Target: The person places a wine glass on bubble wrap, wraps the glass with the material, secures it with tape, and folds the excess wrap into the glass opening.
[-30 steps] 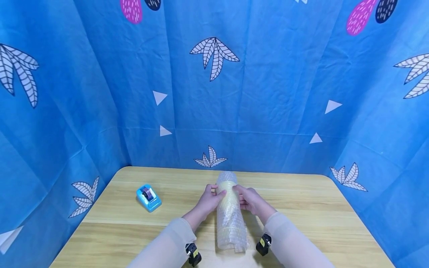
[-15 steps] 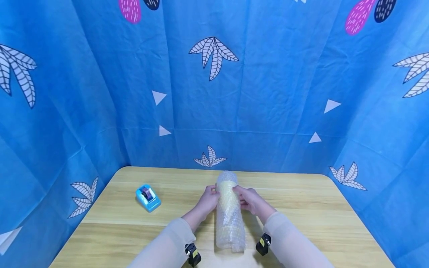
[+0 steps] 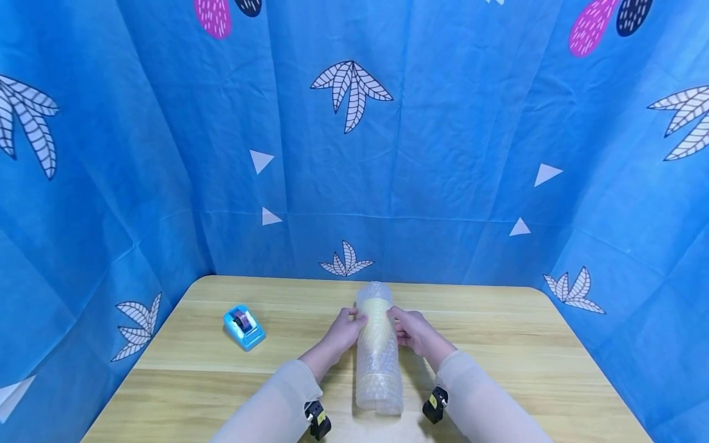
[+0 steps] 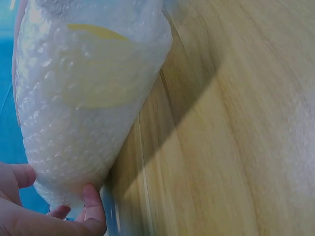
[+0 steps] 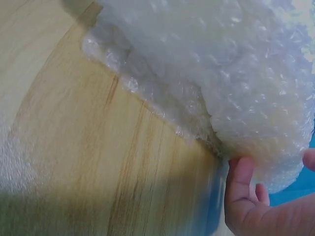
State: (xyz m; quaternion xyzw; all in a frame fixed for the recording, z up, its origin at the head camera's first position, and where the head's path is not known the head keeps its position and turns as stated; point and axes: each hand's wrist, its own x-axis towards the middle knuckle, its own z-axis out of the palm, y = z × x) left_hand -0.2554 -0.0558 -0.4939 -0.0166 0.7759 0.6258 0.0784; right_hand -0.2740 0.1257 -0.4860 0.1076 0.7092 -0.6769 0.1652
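Toward the far left corner of the table (image 3: 487, 344) I have a blue tape dispenser (image 3: 244, 328); next, the left hand (image 3: 341, 331) grips the left side of a bubble-wrap roll (image 3: 378, 375), thumb on top; the roll lies midway between the side edges, stretching from near the far edge toward the near one; on its right I see the right hand (image 3: 416, 334) gripping too.

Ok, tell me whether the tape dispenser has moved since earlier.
No, the tape dispenser keeps its spot relative to the far-left corner of the table.
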